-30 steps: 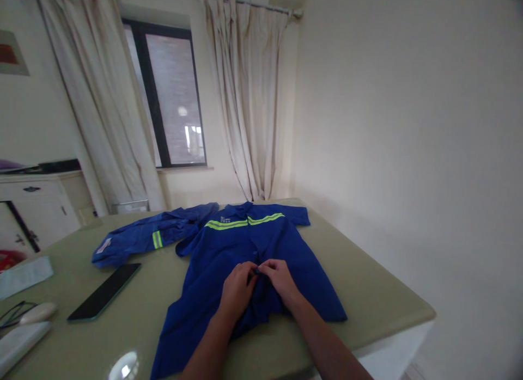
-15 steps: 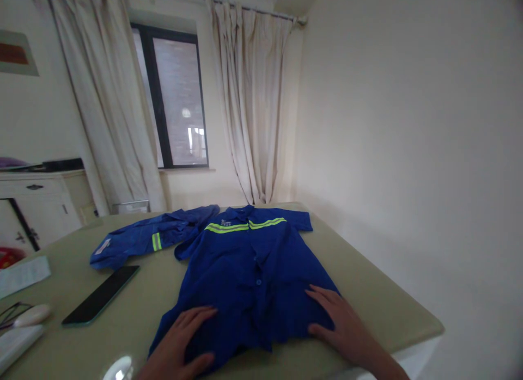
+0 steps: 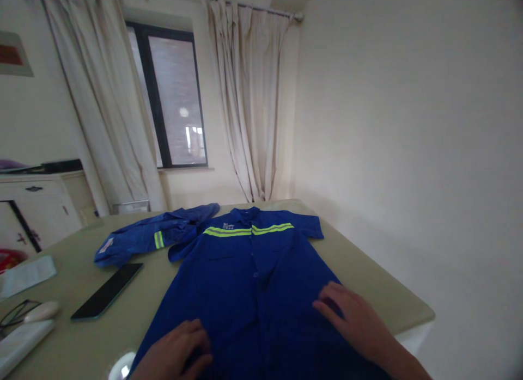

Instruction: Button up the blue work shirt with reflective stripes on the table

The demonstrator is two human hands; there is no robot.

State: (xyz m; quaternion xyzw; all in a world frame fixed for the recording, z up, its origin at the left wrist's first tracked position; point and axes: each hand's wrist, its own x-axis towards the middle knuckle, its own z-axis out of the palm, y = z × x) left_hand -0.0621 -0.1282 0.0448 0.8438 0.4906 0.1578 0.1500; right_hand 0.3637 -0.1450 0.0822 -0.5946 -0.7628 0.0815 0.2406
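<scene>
A blue work shirt (image 3: pixel 249 282) with a yellow-green reflective stripe across the chest lies buttoned and spread flat on the olive table (image 3: pixel 368 282). My left hand (image 3: pixel 175 355) rests on its lower left part, fingers curled and pressing the cloth. My right hand (image 3: pixel 353 320) lies flat on the lower right part, fingers stretched out. Neither hand holds anything.
A second blue garment (image 3: pixel 151 236) lies bunched at the far left of the shirt. A dark phone (image 3: pixel 107 298) lies left of it, then a white mouse (image 3: pixel 41 311), glasses, a white keyboard edge (image 3: pixel 20 342) and a paper (image 3: pixel 28 274). The table's right edge is close to the wall.
A second ago both hands pinched the shirt's front at a button. They then parted to the hem and now press down on the shirt, which lies flatter and is pulled nearer me.
</scene>
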